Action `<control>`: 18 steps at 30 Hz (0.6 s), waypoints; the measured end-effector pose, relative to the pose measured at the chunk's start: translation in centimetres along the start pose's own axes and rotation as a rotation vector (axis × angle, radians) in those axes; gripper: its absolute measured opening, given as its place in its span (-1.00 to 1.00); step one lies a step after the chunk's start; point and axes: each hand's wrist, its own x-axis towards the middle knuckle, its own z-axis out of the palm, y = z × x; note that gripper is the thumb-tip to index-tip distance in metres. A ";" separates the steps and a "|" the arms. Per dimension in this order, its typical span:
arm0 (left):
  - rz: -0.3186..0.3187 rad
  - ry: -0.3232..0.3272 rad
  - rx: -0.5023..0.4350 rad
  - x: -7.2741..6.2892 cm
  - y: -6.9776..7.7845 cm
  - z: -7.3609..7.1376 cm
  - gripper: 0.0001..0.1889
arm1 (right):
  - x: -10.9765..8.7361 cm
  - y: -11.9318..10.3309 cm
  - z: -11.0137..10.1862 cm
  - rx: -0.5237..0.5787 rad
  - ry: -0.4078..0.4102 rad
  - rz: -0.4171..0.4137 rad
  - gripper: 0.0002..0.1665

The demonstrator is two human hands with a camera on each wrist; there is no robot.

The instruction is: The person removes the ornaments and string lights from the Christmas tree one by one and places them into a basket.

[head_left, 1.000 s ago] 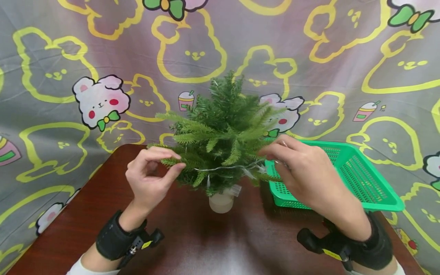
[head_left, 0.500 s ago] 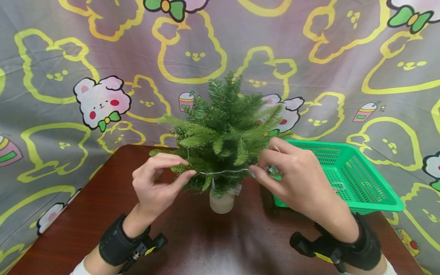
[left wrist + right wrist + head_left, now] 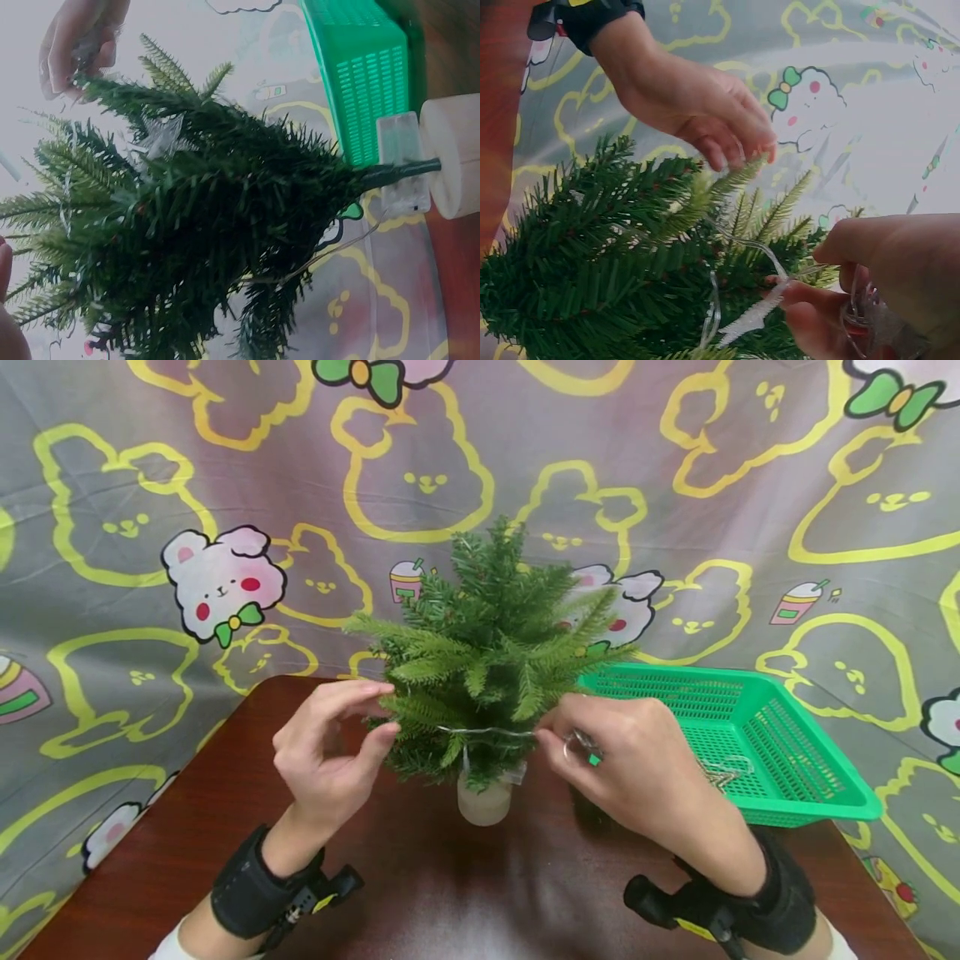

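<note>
A small artificial Christmas tree (image 3: 487,652) stands upright on a pale round base (image 3: 483,802). My right hand (image 3: 630,756), right of the lower branches, pinches a clear wire string (image 3: 491,732) that crosses the front of the tree. More of the clear string (image 3: 881,326) is bundled inside that hand, and a clear leaf-like piece (image 3: 746,319) hangs from the wire by its fingertips. At the left branch tips is my left hand (image 3: 330,764), its thumb and fingers parted around a tip. A clear box (image 3: 403,161) sits against the trunk beside the base.
A green plastic basket (image 3: 817,760) stands on the right of the dark wooden table (image 3: 420,893), with a gold-coloured item (image 3: 720,777) inside. A grey curtain (image 3: 292,460) with yellow cartoon outlines hangs close behind the tree.
My right hand has moved left and down toward the tree's front, keeping its pinch on the wire. My left hand moved right, then back left, and its thumb and fingers have spread apart.
</note>
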 end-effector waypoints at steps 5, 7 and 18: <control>-0.025 0.148 -0.054 1.2 0.0 -0.2 -0.53 | 0.1 0.1 0.3 -0.002 0.030 0.003 -0.91; -0.069 0.183 -0.035 1.7 -0.1 -0.5 -0.54 | 0.0 0.1 0.4 0.003 0.039 0.006 -0.92; -0.444 0.060 0.048 3.2 -3.8 -3.4 -0.77 | 0.0 0.0 0.6 0.053 0.058 -0.012 -0.77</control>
